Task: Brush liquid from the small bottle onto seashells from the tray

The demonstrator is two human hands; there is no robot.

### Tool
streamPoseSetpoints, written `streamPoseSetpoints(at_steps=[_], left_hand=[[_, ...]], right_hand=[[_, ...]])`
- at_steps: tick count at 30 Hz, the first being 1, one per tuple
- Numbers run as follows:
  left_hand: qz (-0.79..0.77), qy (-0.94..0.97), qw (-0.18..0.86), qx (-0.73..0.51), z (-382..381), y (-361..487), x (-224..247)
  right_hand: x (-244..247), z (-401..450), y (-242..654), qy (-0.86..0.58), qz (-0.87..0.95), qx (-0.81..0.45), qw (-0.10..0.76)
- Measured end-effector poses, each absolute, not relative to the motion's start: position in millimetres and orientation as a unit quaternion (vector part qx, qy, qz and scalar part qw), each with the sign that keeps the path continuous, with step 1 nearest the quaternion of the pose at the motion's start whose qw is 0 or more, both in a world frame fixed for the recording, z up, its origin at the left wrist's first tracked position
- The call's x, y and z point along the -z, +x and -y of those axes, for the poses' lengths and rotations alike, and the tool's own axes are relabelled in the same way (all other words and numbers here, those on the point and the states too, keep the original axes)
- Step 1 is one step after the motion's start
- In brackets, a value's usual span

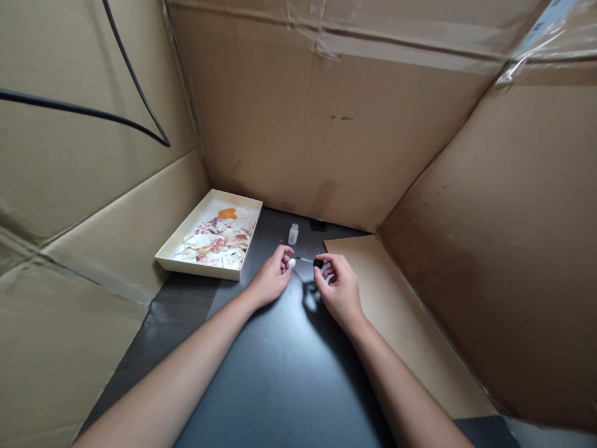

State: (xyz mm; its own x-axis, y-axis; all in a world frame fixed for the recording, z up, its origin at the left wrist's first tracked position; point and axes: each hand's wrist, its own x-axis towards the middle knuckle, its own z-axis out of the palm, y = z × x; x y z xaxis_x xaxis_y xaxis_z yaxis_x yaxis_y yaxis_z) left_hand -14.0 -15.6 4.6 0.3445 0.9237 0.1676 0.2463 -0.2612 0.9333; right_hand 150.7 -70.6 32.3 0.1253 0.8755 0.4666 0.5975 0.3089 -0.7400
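Observation:
Between the fingertips of my left hand (274,274) is a small white shell (291,263). My right hand (339,287) pinches a black brush cap (318,263), whose thin pale stem and dark tip point left at the shell. A narrow gap seems to lie between the tip and the shell. Just beyond both hands a small clear bottle (293,234) stands upright without its cap, with something whitish inside. To the left of my left hand sits a shallow cream box (198,269) holding many seashells (217,241), one of them orange.
Cardboard walls (289,112) enclose the dark tabletop (261,379) at the back and both sides. A flat cardboard sheet (410,348) lies along the right. Small white crumbs dot the surface near the bottle. A black cable (135,78) hangs at upper left.

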Motion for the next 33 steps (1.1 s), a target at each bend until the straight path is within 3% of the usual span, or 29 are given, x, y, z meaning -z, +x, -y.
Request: streamPoseSetpoints(at_steps=[15,33], left_hand=[[-0.421,0.7,0.43,-0.385,14.1,-15.0,-3.6],[-0.422,0.698,0.427,-0.39,14.7,-13.0,-4.4]], right_hand=[[-29.4,68.7,151.6,-0.59,0.638,-0.167,0.465],[-28.1,66.7,152.7,-0.597,0.596,-0.202,0.497]])
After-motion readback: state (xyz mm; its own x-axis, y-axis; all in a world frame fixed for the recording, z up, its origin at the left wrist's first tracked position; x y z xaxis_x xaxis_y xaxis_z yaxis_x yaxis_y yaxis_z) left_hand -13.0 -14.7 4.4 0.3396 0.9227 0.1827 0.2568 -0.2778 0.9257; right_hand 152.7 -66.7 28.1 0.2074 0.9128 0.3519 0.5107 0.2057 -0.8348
